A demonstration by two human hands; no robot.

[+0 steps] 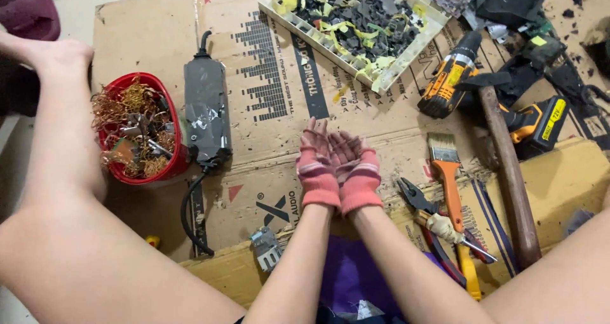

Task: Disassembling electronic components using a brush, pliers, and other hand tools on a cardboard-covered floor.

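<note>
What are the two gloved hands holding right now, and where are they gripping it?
Nothing visible: the left hand and right hand are pressed side by side, palms up and open, above the cardboard.

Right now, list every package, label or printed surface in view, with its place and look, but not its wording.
Flattened cardboard box: spread under everything, brown with black lettering, bar patterns and small red triangles.
Yellow label: on the orange-and-black drill right of the white tray, small.
Yellow label: on the black-and-orange tool body at far right, rectangular.
Left hand and right hand: gloved in pink, empty, cupped together.
</note>
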